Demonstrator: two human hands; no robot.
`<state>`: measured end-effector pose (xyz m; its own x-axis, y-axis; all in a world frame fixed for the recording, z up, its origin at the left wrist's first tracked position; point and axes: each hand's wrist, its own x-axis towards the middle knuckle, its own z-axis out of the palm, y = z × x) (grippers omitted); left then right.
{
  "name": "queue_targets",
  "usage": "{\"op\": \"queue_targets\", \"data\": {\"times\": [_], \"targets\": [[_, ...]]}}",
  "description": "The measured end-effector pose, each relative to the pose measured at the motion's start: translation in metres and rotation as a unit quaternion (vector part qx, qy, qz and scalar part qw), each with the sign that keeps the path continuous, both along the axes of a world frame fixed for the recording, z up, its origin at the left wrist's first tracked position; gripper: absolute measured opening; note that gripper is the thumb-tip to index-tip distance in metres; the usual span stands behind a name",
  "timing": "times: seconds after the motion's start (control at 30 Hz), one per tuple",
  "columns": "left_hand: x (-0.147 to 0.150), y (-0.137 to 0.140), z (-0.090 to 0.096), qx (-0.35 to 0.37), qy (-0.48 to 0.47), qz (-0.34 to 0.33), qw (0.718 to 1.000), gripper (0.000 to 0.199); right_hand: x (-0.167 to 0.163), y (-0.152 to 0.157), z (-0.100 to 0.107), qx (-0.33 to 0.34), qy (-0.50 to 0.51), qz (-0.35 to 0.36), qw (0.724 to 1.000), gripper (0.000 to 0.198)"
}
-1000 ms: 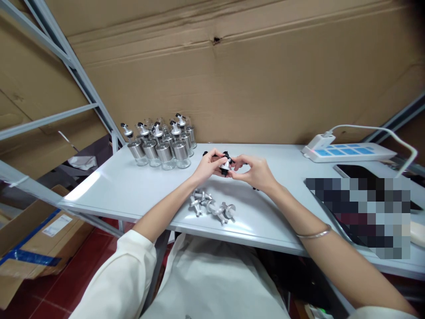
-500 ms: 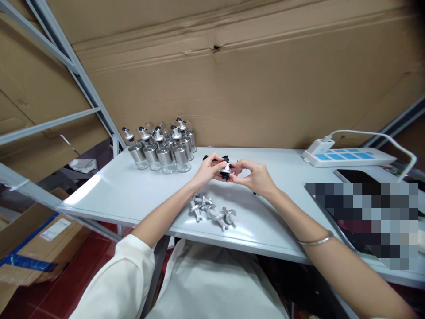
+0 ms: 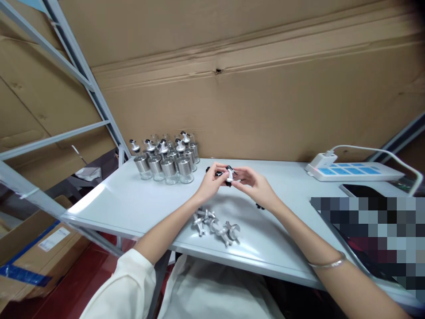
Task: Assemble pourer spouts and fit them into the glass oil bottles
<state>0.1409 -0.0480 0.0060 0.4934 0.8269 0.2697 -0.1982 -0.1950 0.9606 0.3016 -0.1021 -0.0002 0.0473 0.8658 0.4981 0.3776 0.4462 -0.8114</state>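
Left hand (image 3: 210,182): curled, thumb and fingers pinching the silver-and-black pourer spout (image 3: 230,176), held above the mid tabletop (image 3: 133,204), beyond near-side silver parts (image 3: 234,231). Right hand (image 3: 255,184): half-curled at the spout's right side, thumb against it; whether pinching, cannot tell.

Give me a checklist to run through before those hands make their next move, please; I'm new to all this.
1. Black-and-silver spout held: ok, the left hand grips it.
2. Right hand firmly on that spout: cannot tell; its fingertips are at it, but firm contact is unclear.
3. Spout's black parts fully seated: cannot tell, too small and partly covered.
4. Loose silver pieces on the table: ok, grouped near its front edge.
5. Bottles upright and apart from the hands: ok.
6. Every bottle topped with a spout: not ok, some at the back show none.
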Motion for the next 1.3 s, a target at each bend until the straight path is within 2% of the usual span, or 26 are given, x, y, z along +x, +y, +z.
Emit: {"op": "queue_targets", "data": {"times": [0.07, 0.17, 0.27, 0.3, 0.37, 0.47, 0.53, 0.6, 0.7, 0.8, 0.87, 1.03, 1.2, 1.3], "targets": [[0.002, 0.000, -0.003, 0.046, 0.027, -0.011, 0.999, 0.031, -0.002, 0.002, -0.003, -0.020, 0.021, -0.003, 1.000, 0.047], [0.002, -0.001, -0.004, 0.114, 0.075, -0.048, 0.989, 0.030, -0.003, 0.002, -0.004, -0.011, 0.029, -0.013, 0.999, 0.049], [-0.008, -0.003, 0.008, 0.215, 0.128, -0.049, 0.967, 0.030, -0.002, 0.001, -0.001, 0.008, 0.046, -0.018, 0.999, 0.051], [-0.014, -0.003, 0.017, 0.256, 0.145, -0.026, 0.955, 0.030, -0.003, 0.000, 0.000, 0.010, 0.049, -0.018, 0.999, 0.051], [-0.032, 0.003, 0.041, 0.329, 0.165, 0.068, 0.927, 0.028, -0.003, -0.002, 0.003, 0.011, 0.045, -0.018, 0.999, 0.048], [-0.067, 0.029, 0.089, 0.396, 0.157, 0.293, 0.856, 0.027, -0.005, -0.005, 0.005, 0.021, 0.033, -0.029, 0.999, 0.043], [-0.089, 0.057, 0.123, 0.386, 0.215, 0.390, 0.808, 0.032, -0.006, -0.005, 0.004, 0.029, 0.030, -0.037, 0.998, 0.042], [-0.106, 0.087, 0.148, 0.336, 0.342, 0.401, 0.781, 0.035, -0.006, -0.005, 0.004, 0.033, 0.036, -0.042, 0.998, 0.045], [-0.117, 0.119, 0.164, 0.229, 0.557, 0.317, 0.733, 0.030, -0.005, -0.004, 0.003, 0.034, 0.048, -0.046, 0.997, 0.049], [-0.113, 0.132, 0.162, 0.155, 0.676, 0.243, 0.678, 0.032, -0.004, -0.004, 0.003, 0.027, 0.048, -0.047, 0.997, 0.050], [-0.108, 0.135, 0.158, 0.144, 0.698, 0.236, 0.660, 0.030, -0.004, -0.005, 0.003, 0.025, 0.046, -0.047, 0.998, 0.051], [-0.093, 0.139, 0.150, 0.149, 0.716, 0.246, 0.636, 0.021, -0.004, -0.005, 0.004, 0.030, 0.035, -0.049, 0.998, 0.050], [-0.086, 0.135, 0.145, 0.184, 0.716, 0.267, 0.618, 0.039, -0.002, -0.005, 0.001, 0.044, 0.009, -0.055, 0.997, 0.048], [-0.088, 0.128, 0.152, 0.200, 0.710, 0.279, 0.615, 0.045, -0.001, -0.004, 0.000, 0.038, -0.002, -0.060, 0.997, 0.050]]}}
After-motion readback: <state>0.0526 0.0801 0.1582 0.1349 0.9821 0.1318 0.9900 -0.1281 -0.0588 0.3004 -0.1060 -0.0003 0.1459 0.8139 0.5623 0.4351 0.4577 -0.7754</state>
